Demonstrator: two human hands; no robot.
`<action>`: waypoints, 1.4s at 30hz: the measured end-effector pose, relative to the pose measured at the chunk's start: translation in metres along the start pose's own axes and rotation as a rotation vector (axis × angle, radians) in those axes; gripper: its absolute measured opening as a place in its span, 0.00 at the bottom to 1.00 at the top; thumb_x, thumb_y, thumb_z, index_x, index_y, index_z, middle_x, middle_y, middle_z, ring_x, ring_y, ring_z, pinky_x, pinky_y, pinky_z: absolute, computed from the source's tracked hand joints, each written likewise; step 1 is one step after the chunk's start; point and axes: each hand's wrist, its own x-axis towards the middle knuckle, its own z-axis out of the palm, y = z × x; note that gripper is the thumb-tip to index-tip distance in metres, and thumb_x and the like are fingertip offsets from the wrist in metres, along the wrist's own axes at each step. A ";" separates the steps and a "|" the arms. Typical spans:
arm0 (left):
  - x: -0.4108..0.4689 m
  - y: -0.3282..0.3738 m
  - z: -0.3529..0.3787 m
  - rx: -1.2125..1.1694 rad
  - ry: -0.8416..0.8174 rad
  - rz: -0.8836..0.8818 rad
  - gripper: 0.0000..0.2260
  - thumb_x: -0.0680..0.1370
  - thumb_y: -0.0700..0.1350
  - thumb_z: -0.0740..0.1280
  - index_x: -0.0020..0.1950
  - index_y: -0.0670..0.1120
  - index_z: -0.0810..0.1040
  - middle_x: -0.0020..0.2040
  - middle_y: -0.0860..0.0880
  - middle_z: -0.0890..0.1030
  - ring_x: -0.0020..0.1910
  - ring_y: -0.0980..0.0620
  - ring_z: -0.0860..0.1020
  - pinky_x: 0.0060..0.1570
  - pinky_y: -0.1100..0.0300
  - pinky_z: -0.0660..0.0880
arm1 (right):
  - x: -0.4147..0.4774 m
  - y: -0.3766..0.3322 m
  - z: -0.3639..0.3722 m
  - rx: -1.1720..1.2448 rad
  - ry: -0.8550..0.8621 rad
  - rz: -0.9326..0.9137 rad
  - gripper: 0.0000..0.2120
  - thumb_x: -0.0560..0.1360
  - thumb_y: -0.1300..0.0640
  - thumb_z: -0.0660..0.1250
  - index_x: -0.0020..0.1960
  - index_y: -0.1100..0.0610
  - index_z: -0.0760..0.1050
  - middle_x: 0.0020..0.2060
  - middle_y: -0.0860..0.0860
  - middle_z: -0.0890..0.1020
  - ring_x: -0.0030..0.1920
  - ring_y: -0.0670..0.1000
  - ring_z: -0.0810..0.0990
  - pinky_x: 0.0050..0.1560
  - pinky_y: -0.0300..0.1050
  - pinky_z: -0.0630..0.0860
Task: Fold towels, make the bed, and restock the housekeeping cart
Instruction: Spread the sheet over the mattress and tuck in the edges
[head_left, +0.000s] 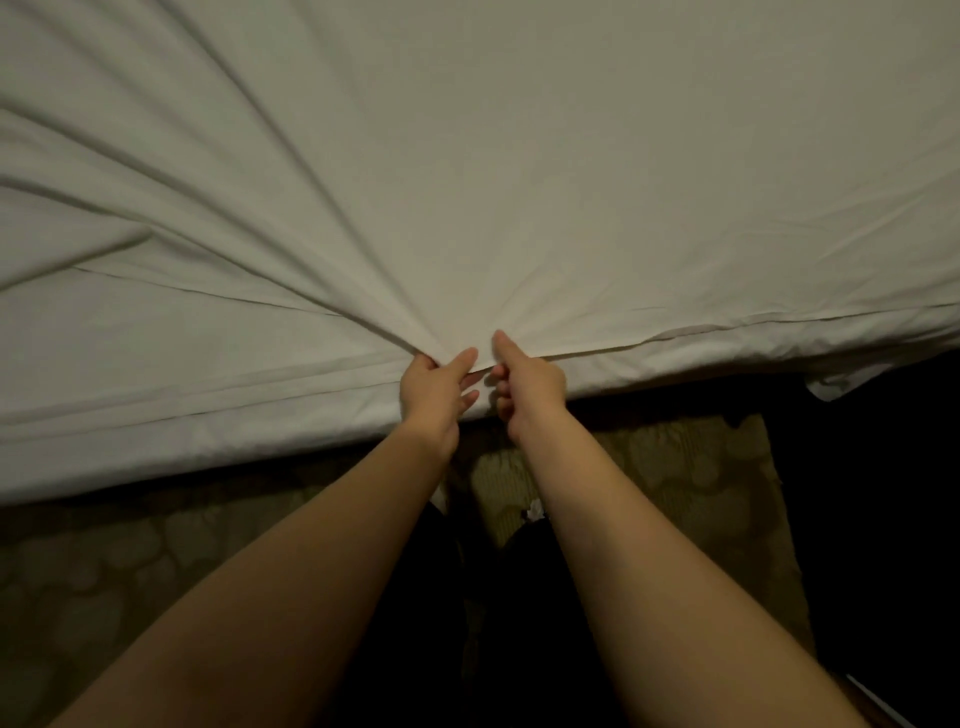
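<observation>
Head view showed the left hand (434, 387) and right hand (524, 387) side by side, fingers curled, gripping the white sheet (519, 182) at the bed's near edge.

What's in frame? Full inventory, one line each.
sheet: 1, white, spread over the bed across the upper frame; creases fan out to the left from the spot where the hands grip it
bed side: 1, white-covered, band below the sheet's hem at the near edge
carpet: 1, olive-brown with a pattern, floor below the bed
scrap: 1, white, on the floor between the arms; too small to identify
forearms: 2, bare, reaching up from the bottom edge
left hand: 1, grips the sheet's near edge
right hand: 1, grips the same edge, right beside the left
</observation>
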 end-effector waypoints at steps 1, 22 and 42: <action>0.000 0.001 -0.002 -0.040 -0.011 -0.023 0.09 0.77 0.38 0.67 0.57 0.45 0.76 0.49 0.49 0.82 0.44 0.53 0.82 0.37 0.63 0.76 | 0.001 0.004 0.005 -0.021 0.003 -0.013 0.16 0.74 0.55 0.71 0.33 0.60 0.70 0.26 0.52 0.72 0.20 0.46 0.65 0.20 0.36 0.63; 0.035 0.077 -0.128 -0.508 0.083 -0.066 0.04 0.77 0.44 0.68 0.50 0.45 0.77 0.45 0.49 0.81 0.43 0.54 0.79 0.38 0.64 0.77 | 0.000 0.026 0.027 -0.069 0.233 -0.192 0.16 0.76 0.52 0.69 0.35 0.58 0.68 0.29 0.52 0.75 0.25 0.45 0.70 0.25 0.37 0.70; 0.031 0.058 -0.164 -0.247 0.115 -0.105 0.09 0.80 0.42 0.63 0.59 0.40 0.72 0.48 0.43 0.79 0.45 0.50 0.79 0.41 0.61 0.77 | -0.044 0.088 0.138 -0.124 -0.084 -0.007 0.14 0.73 0.56 0.71 0.33 0.60 0.73 0.22 0.51 0.73 0.20 0.47 0.67 0.22 0.36 0.67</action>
